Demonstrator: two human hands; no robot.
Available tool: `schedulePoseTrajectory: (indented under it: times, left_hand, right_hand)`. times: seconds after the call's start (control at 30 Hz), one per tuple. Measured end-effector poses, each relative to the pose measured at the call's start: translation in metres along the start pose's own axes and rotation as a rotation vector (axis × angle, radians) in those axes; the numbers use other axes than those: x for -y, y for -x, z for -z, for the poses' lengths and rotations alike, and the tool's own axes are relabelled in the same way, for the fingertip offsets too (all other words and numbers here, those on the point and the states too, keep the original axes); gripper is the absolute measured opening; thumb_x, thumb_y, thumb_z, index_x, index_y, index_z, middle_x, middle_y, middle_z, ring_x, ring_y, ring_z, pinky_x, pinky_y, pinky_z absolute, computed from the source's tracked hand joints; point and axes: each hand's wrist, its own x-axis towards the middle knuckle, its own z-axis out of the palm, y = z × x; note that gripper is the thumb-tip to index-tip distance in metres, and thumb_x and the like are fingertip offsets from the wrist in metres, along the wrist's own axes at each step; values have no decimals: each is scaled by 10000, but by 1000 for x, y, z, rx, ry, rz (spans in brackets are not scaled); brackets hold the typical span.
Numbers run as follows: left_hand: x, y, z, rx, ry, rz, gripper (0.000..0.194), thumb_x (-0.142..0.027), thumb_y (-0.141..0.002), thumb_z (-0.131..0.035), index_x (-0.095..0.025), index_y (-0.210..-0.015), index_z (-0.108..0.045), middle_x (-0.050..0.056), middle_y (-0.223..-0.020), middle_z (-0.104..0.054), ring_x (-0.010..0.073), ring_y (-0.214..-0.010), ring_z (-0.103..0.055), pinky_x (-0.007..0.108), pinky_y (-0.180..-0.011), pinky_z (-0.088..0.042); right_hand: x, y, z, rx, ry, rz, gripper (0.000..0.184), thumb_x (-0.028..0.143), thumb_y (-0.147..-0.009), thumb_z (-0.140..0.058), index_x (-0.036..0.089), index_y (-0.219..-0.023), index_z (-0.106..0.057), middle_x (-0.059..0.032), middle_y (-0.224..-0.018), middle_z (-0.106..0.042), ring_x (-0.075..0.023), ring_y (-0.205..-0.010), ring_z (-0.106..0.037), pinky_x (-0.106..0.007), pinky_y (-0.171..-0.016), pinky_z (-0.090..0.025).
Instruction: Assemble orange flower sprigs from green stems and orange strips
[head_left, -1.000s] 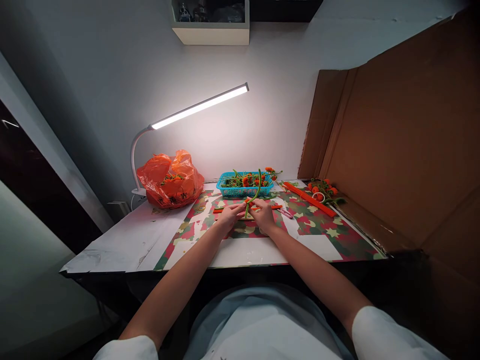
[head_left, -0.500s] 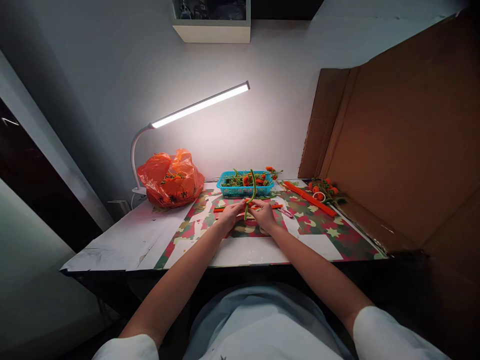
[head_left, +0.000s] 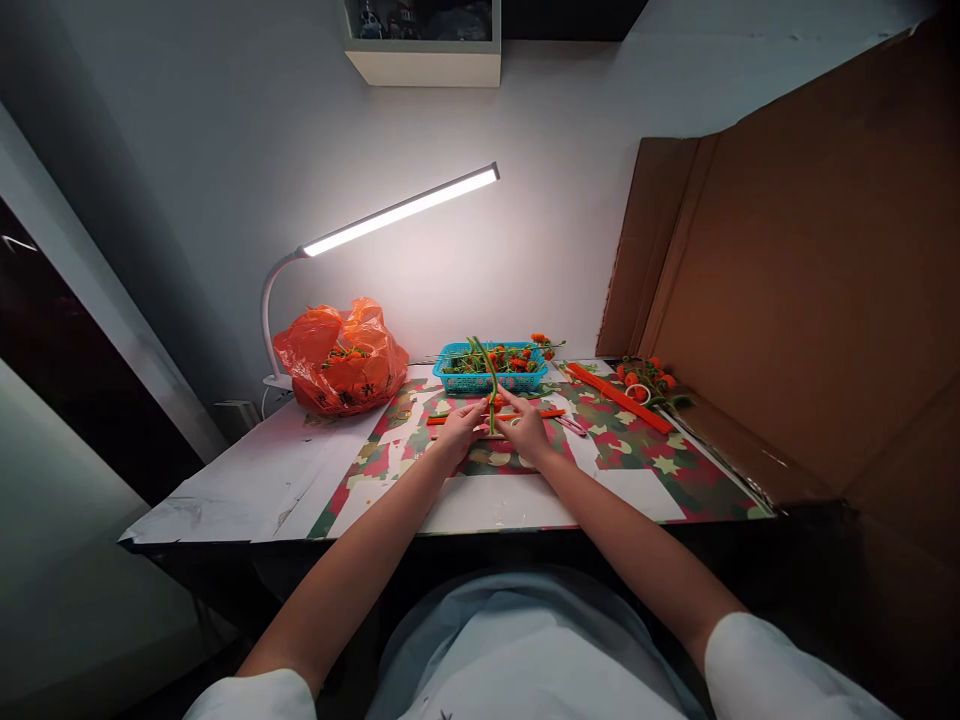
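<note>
My left hand and my right hand meet over the patterned mat, both pinched on the lower end of a green stem. The stem rises from my fingers and leans up and to the left, in front of a blue basket. A small orange piece shows where my fingertips join. An orange strip lies flat on the mat just behind my hands.
The blue basket holds green stems with orange flowers. An orange plastic bag sits at the left by a lit desk lamp. Orange sticks and more flowers lie at the right, beside a tall cardboard wall.
The top of the green stem has swung from leaning right to leaning left. Both hands have stayed in place at its base.
</note>
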Motion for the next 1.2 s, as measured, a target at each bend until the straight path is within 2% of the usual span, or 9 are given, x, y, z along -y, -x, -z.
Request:
schedulePoseTrajectory:
  times: [0.13, 0.23, 0.33, 0.63, 0.77, 0.87, 1.0, 1.1, 1.2]
  left_hand:
    - [-1, 1, -2, 26, 11, 19, 426, -476, -547, -821, -162, -813, -710, 56, -863, -682, 125, -703, -568, 248, -633, -447]
    - [0, 4, -4, 68, -37, 14, 347, -418, -554, -815, -158, -739, -678, 21, -733, -636, 119, -674, -549, 241, -624, -442]
    - [0, 6, -4, 99, -84, -6, 304, -402, -586, -783, -162, -727, -661, 9, -716, -615, 135, -722, -563, 247, -646, -440]
    - [2, 2, 2, 141, -120, 21, 296, -400, -605, -764, -137, -699, -665, 51, -718, -642, 161, -716, -579, 278, -673, -466]
    - [3, 0, 4, 153, -106, 26, 299, -399, -586, -781, -141, -670, -657, 48, -700, -636, 154, -695, -573, 269, -655, -457]
    - [3, 0, 4, 152, -90, 9, 355, -451, -585, -783, -144, -728, -678, 50, -743, -655, 157, -708, -588, 267, -655, -458]
    - [2, -1, 3, 23, -58, -82, 463, -506, -524, -815, -162, -808, -692, 51, -845, -683, 145, -723, -596, 250, -643, -466]
    - [2, -2, 2, -12, -73, -123, 511, -542, -515, -815, -167, -843, -699, 55, -868, -689, 139, -725, -604, 244, -643, -474]
    - [2, -1, 2, 3, -105, -140, 526, -560, -528, -805, -156, -849, -706, 64, -855, -692, 150, -740, -618, 262, -671, -486]
  right_hand:
    - [-4, 2, 0, 15, 178, 155, 573, 207, -767, -648, 268, -1328, -545, -74, -1114, -667, -247, -1052, -574, -408, -931, -469]
    - [-6, 2, -1, 61, 278, 182, 574, 132, -791, -556, 262, -1348, -519, -81, -1094, -650, -244, -1037, -564, -399, -920, -467]
    - [-6, 2, -1, 94, 325, 189, 554, 96, -805, -486, 252, -1335, -516, -85, -1134, -622, -240, -1069, -547, -394, -941, -448]
    - [-8, 1, -1, 200, 324, 147, 159, 199, -863, -482, 211, -997, -565, -72, -975, -595, -224, -938, -548, -342, -813, -460]
    - [-8, 1, -2, 223, 254, 110, 117, 230, -861, -485, 209, -960, -544, -64, -973, -589, -215, -925, -548, -337, -798, -462]
    - [-8, -1, -3, 204, 136, 63, 168, 239, -824, -516, 202, -983, -552, -66, -1011, -602, -206, -950, -559, -346, -828, -469]
    - [-9, -6, -2, 94, -105, -66, 299, 235, -756, -552, 213, -1054, -572, -53, -1067, -642, -190, -977, -600, -338, -837, -493]
    - [-10, -9, 1, 25, -271, -165, 253, 320, -739, -611, 200, -962, -624, -60, -977, -687, -188, -880, -642, -338, -791, -516]
    - [-10, -11, 3, 28, -366, -215, 316, 420, -656, -722, 178, -849, -661, -64, -857, -710, -191, -781, -654, -335, -738, -524]
